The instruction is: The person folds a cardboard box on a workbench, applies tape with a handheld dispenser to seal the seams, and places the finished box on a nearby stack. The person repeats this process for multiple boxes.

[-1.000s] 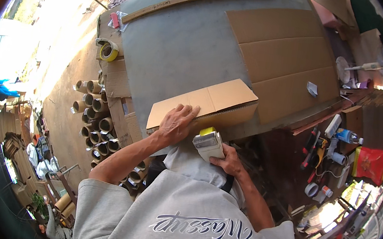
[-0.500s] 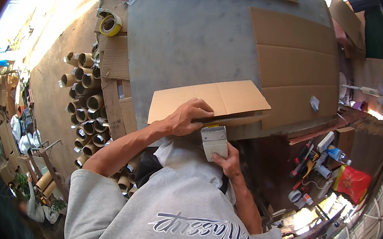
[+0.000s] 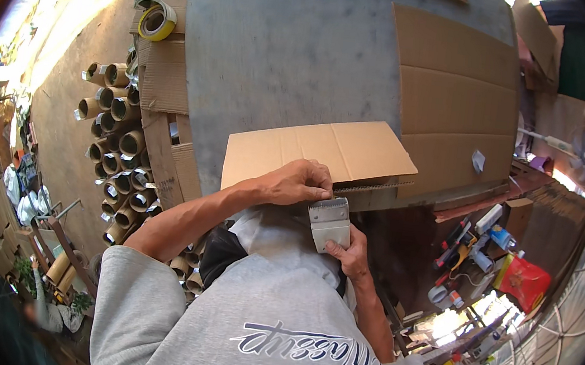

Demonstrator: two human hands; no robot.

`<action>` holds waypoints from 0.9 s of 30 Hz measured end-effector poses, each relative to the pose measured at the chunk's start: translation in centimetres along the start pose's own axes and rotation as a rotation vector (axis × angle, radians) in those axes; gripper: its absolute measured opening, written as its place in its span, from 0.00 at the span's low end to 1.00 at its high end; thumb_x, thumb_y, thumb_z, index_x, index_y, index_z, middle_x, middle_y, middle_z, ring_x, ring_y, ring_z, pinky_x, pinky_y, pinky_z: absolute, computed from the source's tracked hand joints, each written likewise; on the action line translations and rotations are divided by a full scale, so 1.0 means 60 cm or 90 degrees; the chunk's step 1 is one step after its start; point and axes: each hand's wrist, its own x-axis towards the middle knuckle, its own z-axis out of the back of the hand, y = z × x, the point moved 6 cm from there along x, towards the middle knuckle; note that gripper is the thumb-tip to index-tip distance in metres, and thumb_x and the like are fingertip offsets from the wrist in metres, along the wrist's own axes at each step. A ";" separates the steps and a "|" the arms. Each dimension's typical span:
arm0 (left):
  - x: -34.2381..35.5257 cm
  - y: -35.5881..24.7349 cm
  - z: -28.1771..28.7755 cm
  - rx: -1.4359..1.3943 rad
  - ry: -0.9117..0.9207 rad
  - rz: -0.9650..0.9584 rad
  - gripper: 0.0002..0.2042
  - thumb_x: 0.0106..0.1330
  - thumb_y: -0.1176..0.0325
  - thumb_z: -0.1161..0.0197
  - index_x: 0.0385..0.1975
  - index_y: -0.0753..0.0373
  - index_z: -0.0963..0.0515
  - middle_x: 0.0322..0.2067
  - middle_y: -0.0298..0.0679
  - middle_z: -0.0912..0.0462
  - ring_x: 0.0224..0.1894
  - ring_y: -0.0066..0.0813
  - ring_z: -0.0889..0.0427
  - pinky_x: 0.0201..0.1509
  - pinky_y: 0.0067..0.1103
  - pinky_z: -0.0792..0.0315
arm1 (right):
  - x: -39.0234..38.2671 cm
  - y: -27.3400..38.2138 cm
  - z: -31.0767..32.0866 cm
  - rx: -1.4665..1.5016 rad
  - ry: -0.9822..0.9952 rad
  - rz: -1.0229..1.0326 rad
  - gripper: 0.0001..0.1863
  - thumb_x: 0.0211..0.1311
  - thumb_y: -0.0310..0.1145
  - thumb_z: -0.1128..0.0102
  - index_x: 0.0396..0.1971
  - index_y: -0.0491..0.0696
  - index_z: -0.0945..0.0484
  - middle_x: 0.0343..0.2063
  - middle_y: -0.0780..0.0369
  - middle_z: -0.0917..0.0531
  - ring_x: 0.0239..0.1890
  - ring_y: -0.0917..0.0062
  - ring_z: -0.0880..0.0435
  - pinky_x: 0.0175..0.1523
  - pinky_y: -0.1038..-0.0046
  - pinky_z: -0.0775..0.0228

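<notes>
A folded piece of brown cardboard (image 3: 282, 145) lies at the near edge of the table, creased, its corrugated edge toward me. My left hand (image 3: 298, 183) reaches over its near edge, thumb and fingers pinched together at the top of a tape dispenser. What lies between those fingertips is too small to make out. My right hand (image 3: 348, 252) grips the pale grey tape dispenser (image 3: 329, 226) from below, in front of my chest. The dispenser has a toothed metal edge at its upper end, and a little yellow shows there.
A large flat cardboard sheet (image 3: 452, 114) covers the right of the grey table (image 3: 285, 59). Tape rolls (image 3: 156, 21) sit at the left edge. Many cardboard tubes (image 3: 121, 138) stand left. Tools and a red bag (image 3: 523, 279) lie at right. Another person (image 3: 57, 314) is far lower left.
My left hand has shifted right, its fingers drawing together at the dispenser's toothed end. The dispenser has tilted slightly in my right hand. The whole view has shifted a little.
</notes>
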 end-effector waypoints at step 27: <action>0.051 0.067 0.049 -0.261 -0.208 0.088 0.12 0.71 0.64 0.31 0.29 0.67 0.16 0.23 0.28 0.22 0.27 0.14 0.29 0.29 0.19 0.36 | 0.010 0.043 0.003 0.082 -0.028 -0.105 0.23 0.72 0.45 0.36 0.51 0.39 0.19 0.39 0.61 0.14 0.38 0.79 0.17 0.45 0.75 0.24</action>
